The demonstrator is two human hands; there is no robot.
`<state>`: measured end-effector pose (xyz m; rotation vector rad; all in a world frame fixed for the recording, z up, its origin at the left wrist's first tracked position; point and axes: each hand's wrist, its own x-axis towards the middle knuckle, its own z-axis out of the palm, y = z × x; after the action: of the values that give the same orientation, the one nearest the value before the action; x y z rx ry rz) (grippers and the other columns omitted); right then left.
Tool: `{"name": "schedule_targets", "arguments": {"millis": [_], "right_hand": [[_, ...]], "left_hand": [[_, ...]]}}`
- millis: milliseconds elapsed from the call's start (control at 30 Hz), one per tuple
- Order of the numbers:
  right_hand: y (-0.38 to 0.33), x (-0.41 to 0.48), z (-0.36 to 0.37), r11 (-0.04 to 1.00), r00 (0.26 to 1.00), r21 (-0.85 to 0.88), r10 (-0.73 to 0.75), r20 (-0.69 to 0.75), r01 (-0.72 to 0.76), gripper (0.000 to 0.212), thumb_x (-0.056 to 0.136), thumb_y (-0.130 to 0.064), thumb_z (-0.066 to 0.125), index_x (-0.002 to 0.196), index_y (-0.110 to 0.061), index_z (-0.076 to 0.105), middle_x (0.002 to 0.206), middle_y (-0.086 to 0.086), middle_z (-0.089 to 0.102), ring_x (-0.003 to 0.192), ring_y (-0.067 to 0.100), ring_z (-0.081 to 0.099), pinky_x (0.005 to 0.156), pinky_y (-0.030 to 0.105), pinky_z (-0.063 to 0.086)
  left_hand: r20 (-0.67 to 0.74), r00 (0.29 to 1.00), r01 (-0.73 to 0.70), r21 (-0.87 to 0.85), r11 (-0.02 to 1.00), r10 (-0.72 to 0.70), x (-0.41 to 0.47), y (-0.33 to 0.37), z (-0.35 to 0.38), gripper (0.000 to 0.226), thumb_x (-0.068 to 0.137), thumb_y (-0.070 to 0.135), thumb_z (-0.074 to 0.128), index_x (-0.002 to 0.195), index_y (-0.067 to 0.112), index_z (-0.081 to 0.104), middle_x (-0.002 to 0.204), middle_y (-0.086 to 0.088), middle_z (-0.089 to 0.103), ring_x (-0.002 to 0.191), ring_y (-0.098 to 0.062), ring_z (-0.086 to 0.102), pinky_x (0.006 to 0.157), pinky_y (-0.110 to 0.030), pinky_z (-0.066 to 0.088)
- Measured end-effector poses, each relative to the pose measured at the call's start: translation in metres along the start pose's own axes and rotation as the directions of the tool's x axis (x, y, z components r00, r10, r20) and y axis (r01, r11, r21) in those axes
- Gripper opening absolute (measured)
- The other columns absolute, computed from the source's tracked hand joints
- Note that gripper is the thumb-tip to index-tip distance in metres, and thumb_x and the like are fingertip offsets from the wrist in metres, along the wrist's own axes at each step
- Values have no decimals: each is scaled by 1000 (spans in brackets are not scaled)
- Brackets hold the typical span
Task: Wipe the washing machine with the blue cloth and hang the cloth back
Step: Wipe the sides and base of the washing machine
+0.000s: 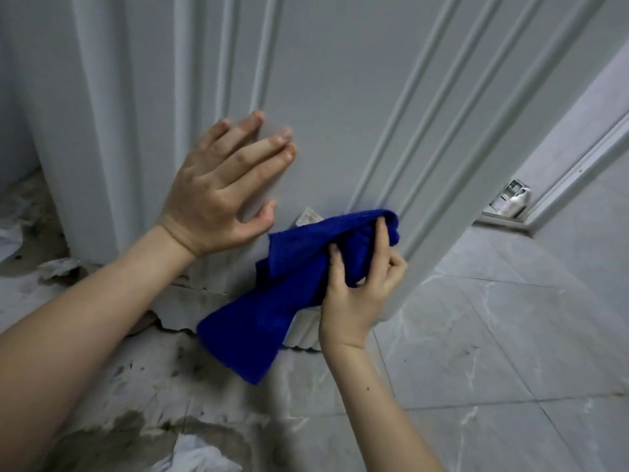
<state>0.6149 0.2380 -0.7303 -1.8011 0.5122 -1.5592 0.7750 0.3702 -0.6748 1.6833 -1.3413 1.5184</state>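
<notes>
- The blue cloth point(272, 321) is gripped in the right hand point(360, 287) and bunched against the lower corner of the washing machine's point(323, 97) white ribbed panel.
- The left hand point(218, 195) is laid flat on the panel, fingers straight and spread.
- The ribs are probably best wiped lengthwise, with firm pressure.
- A grey marbled tile floor point(493, 335) is seen, stained dark beside the machine; a white bottle point(514, 202) stands well apart.
</notes>
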Motion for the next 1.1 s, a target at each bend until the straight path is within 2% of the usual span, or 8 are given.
{"name": "schedule_targets", "arguments": {"millis": [100,200,333,533,700,833,967,1100], "right_hand": [[39,-53,-30,939,941,-128,331,69,-320,76,81,-8,77,138,-42,39,109,1,42,96,-5,49,94,22,45],[56,-76,-48,765,776,-151,630,-25,-626,68,82,-11,76,140,-30,47,115,3,50,105,12,56,96,30,46],[35,-48,-38,799,799,-57,601,25,-599,63,85,-23,74,142,-23,46,116,-4,47,103,4,54,93,22,47],[15,-13,-30,897,902,102,433,-9,-429,72,78,-41,77,142,-39,45,113,-27,42,102,-13,52,75,-2,41],[43,-42,-44,861,861,-24,508,-25,-508,66,81,-8,76,123,-51,49,109,-13,43,102,-2,52,97,20,44],[42,-49,-42,781,778,11,623,-78,-624,59,78,-8,78,121,-43,57,114,-8,48,102,-5,54,98,30,48],[5,-10,-32,915,905,115,400,-142,-387,54,74,-14,82,118,-37,60,111,-10,54,96,-15,54,81,3,43],[-4,43,-32,963,948,133,257,-186,-235,59,72,-24,81,127,-31,61,106,-20,50,99,-8,58,84,7,44]], "left_hand": [[-20,1000,3,10,1000,-3,0,1,0,59,83,25,66,139,9,55,145,-9,52,140,-34,40,119,-48,25],[-21,1000,8,9,1000,-8,1,1,-1,57,83,25,66,137,8,57,143,-9,53,139,-35,42,118,-47,26],[-10,1000,-1,-4,1000,1,1,-1,-1,58,84,25,66,138,8,56,143,-9,53,139,-35,41,119,-46,24],[-31,999,-12,21,1000,12,-1,-2,3,61,83,26,66,140,9,54,144,-9,53,140,-34,39,118,-49,25],[-45,999,-5,30,1000,6,-2,-2,3,63,82,27,66,141,11,53,144,-7,53,140,-33,40,118,-48,25],[-44,999,-6,22,1000,7,-1,-2,3,62,82,26,66,140,10,54,143,-8,54,140,-34,40,117,-48,26],[-42,999,-19,40,999,21,-2,-3,3,62,82,26,66,141,10,53,144,-8,53,140,-34,40,117,-49,26],[-44,999,-26,37,999,27,-1,-2,6,63,82,27,66,141,9,53,145,-9,52,140,-34,40,118,-48,25]]}}
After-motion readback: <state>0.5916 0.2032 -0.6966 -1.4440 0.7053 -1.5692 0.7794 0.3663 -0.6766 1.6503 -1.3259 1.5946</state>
